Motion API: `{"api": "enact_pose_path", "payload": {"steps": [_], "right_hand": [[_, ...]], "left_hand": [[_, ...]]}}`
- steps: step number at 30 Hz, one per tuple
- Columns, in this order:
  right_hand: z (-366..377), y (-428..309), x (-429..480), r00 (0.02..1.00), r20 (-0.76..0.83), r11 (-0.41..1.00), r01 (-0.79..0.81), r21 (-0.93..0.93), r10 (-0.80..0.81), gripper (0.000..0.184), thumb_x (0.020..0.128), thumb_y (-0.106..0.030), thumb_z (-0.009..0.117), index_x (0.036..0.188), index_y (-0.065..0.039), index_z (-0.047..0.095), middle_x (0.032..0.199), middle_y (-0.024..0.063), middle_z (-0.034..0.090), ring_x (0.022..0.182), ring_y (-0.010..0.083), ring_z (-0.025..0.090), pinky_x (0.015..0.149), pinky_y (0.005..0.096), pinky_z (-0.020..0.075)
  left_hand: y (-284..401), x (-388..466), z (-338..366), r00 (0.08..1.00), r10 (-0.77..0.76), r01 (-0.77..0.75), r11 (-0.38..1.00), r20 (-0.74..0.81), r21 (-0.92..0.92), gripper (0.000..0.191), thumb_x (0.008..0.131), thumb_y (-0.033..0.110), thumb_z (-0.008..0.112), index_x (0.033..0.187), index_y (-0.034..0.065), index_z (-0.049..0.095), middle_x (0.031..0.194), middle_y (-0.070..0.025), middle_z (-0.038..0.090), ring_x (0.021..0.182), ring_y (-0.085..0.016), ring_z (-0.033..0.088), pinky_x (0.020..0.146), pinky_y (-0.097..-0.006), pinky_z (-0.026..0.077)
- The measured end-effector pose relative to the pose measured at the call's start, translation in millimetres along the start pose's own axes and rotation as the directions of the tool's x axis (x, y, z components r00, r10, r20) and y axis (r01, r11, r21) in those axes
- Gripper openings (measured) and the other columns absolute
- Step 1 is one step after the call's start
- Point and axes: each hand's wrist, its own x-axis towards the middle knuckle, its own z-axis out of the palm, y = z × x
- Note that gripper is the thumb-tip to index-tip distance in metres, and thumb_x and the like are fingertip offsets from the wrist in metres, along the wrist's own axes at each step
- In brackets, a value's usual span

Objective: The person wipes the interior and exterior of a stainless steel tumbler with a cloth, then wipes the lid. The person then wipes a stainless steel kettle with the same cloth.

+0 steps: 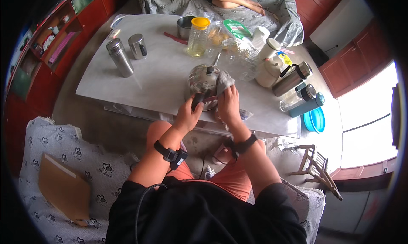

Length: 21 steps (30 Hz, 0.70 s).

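Note:
A shiny stainless steel kettle point(197, 78) stands near the front edge of the table, with its black-knobbed lid on. Its spout point(217, 59) points toward the far side. My left hand point(188, 115) is wrapped around the kettle's black handle point(198, 100) on the near side. With my right hand point(230, 104) I press a grey cloth point(225, 81) against the right side of the kettle. Below that hand, another crumpled patterned cloth or bag point(246, 114) lies by the table's edge, partly hidden by my wrist.
On the grey table point(159, 81) stand a steel thermos point(120, 57), a steel mug point(137, 46), a yellow-lidded jug point(198, 37) and a steel pot point(185, 27). Clear plastic packaging point(245, 57), a cream pitcher point(269, 72) and several bottles crowd the right. A person point(229, 0) lies on the far sofa.

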Motion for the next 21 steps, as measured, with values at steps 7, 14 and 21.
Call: {"api": "enact_pose_path", "payload": {"steps": [7,14,21], "right_hand": [[0,32,47,0.982,0.144,0.974,-0.146,0.171,0.122,0.021,0.088,-0.011,0.049,0.104,0.0,0.055,0.102,0.0217,0.055,0.096,0.0437,0.052,0.086,0.0504,0.0419],[-5,-6,-14,0.996,-0.089,0.999,-0.01,0.035,0.013,0.032,0.086,-0.005,0.048,0.116,-0.002,0.055,0.115,0.0209,0.053,0.104,0.0414,0.051,0.092,0.0486,0.041],[-6,16,49,0.99,0.142,0.996,-0.033,0.08,0.021,0.018,0.088,-0.015,0.05,0.094,0.0,0.059,0.11,0.0175,0.058,0.105,0.0366,0.052,0.092,0.0476,0.0417]], "left_hand": [[9,4,-13,0.997,0.073,-0.071,0.996,-0.025,0.05,0.033,0.091,0.033,0.066,0.1,0.0013,0.067,0.064,-0.0022,0.058,0.058,-0.01,0.053,0.055,-0.0288,0.044],[23,10,-45,0.992,-0.04,0.034,0.998,0.121,0.049,0.031,0.091,0.032,0.066,0.096,0.0012,0.071,0.076,-0.0076,0.069,0.068,-0.01,0.06,0.065,-0.029,0.049],[9,18,-46,0.986,-0.044,0.047,0.999,0.16,-0.014,0.031,0.089,0.032,0.067,0.093,0.0004,0.069,0.069,-0.0045,0.064,0.063,-0.009,0.053,0.059,-0.0281,0.046]]}}
